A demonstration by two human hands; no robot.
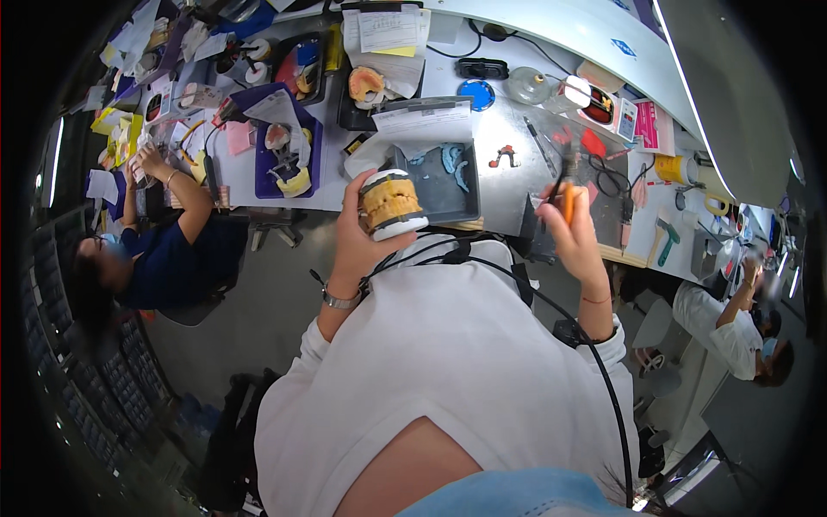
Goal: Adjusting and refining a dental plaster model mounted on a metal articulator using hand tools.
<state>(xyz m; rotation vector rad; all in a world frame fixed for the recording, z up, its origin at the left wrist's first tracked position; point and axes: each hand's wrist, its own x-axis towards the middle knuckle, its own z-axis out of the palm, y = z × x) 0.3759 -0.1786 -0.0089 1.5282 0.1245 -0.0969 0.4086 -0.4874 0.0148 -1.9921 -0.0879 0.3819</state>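
My left hand [360, 241] is closed around a dental plaster model [389, 203]. Its yellowish upper and lower teeth sit together between dark-rimmed white bases. To the right, at the bench edge, my right hand [575, 233] grips an orange-and-black hand tool [568, 205]; its exact kind is blurred. Between the hands lies a grey tray [435, 213] holding blue, curved pieces [453, 162] and a paper slip. Beyond the tray, on the metal worktop, rests a small red and dark arch-shaped piece [505, 156].
Purple tray [312, 177] and a dark tray with a pink-and-white model [366, 84] stand left. A glass bottle [526, 86], blue disc [476, 95], cables and a yellow cup [675, 169] line the back and right. Co-workers [177, 250] sit at both sides. A black cable [594, 349] crosses my front.
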